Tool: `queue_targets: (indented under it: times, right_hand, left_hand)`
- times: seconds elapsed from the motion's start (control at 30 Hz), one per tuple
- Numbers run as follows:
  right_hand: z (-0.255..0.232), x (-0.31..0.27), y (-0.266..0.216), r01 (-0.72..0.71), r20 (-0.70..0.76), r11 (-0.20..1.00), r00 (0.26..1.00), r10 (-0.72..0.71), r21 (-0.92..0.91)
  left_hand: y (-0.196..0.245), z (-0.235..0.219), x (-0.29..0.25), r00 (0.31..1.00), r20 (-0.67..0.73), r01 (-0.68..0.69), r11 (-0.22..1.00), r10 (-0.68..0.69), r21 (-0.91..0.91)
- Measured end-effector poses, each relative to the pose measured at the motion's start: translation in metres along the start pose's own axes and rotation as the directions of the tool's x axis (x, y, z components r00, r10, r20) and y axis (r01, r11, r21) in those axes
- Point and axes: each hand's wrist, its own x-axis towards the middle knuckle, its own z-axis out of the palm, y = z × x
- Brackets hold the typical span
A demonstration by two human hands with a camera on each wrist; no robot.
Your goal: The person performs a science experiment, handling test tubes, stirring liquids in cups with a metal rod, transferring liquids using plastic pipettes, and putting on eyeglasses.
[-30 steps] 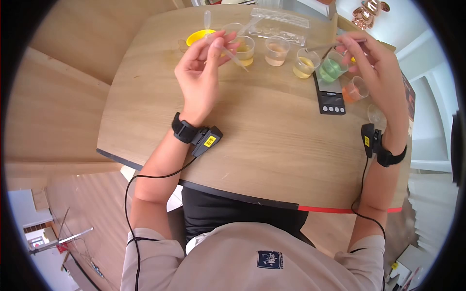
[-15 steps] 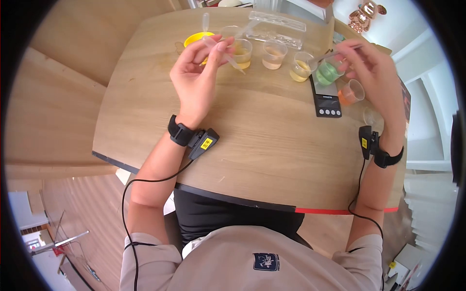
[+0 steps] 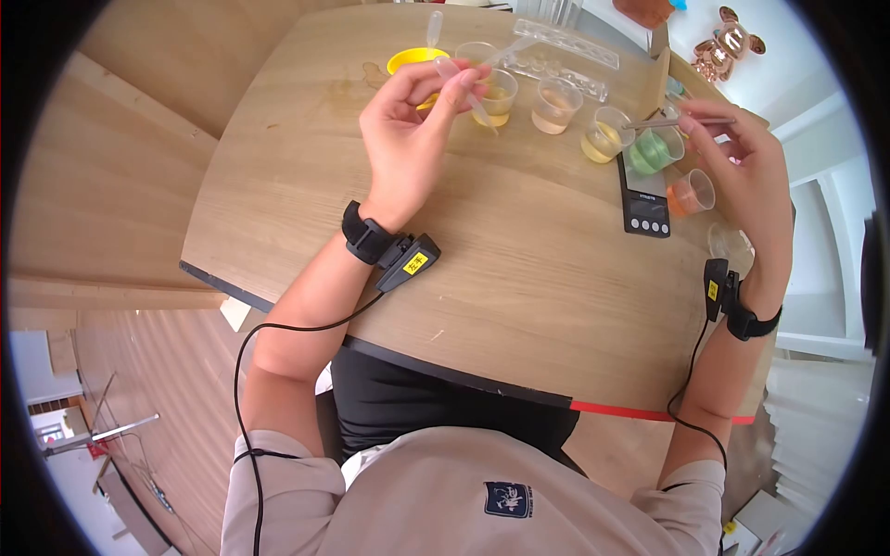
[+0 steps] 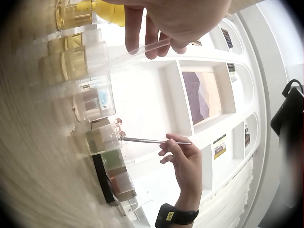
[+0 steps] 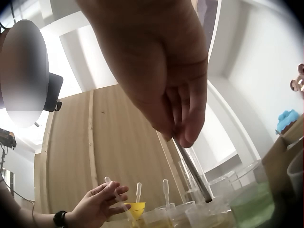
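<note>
A clear plastic pipette (image 3: 477, 107) is pinched between thumb and fingers of the left hand (image 3: 408, 139), slanting down to the right beside a cup of yellow liquid (image 3: 501, 102). The right hand (image 3: 746, 167) pinches a thin metal rod (image 3: 663, 122), whose far end is at the rim of a cup of pale yellow liquid (image 3: 601, 146). Whether its tip is in the liquid I cannot tell. Under the rod, a green-liquid cup (image 3: 654, 156) stands on a black scale (image 3: 646, 218). In the right wrist view the rod (image 5: 192, 168) points down from the fingertips.
A pale pink-liquid cup (image 3: 554, 113) stands between the yellow ones, and an orange-liquid cup (image 3: 691, 193) is right of the scale. A clear plastic rack (image 3: 565, 46) lies behind. At the back left is a yellow container (image 3: 417, 60); cables run along both arms.
The head view has shifted, so the table items appear farther right. The right hand sits lower relative to the cups and the rod lies flatter. The left hand still pinches the pipette.
</note>
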Motion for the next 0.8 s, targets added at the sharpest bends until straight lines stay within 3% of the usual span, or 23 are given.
queue_targets:
  times: [0.13,0.2,0.3,0.43,0.5,0.73,0.8]
  right_hand:
    - [0.0007,-0.0001,-0.0069,-0.043,-0.089,0.996,0.995,0.049,0.072]
    - [0.0019,-0.0018,-0.0065,-0.022,0.014,0.998,1.000,0.022,0.050]
    - [0.0043,-0.0009,-0.0054,-0.097,0.029,0.992,0.995,0.095,0.086]
    - [0.0057,-0.0003,-0.0030,-0.061,-0.018,0.993,0.998,0.063,0.096]
    - [0.0059,-0.0002,0.0020,0.056,-0.021,0.997,0.998,-0.055,0.055]
    - [0.0065,0.0000,-0.0017,-0.022,-0.043,1.000,0.999,0.022,-0.014]
    - [0.0071,-0.0009,-0.0026,0.013,-0.062,0.996,0.998,-0.007,0.093]
  left_hand:
    - [-0.0030,-0.0003,-0.0006,1.000,0.014,0.006,1.000,-0.006,-0.006]
    - [-0.0057,0.0007,-0.0006,1.000,0.024,-0.010,0.999,0.011,-0.044]
    - [-0.0028,0.0024,-0.0007,1.000,-0.010,0.001,0.994,-0.002,-0.105]
    - [0.0017,0.0043,0.0025,0.996,-0.088,-0.037,0.991,0.026,-0.128]
    - [-0.0007,0.0025,0.0043,0.985,-0.113,-0.136,0.989,0.130,-0.051]
    - [-0.0050,0.0000,0.0035,0.982,-0.092,-0.169,0.985,0.167,-0.018]
    - [-0.0054,-0.0015,0.0033,0.986,-0.074,-0.148,0.989,0.147,-0.008]
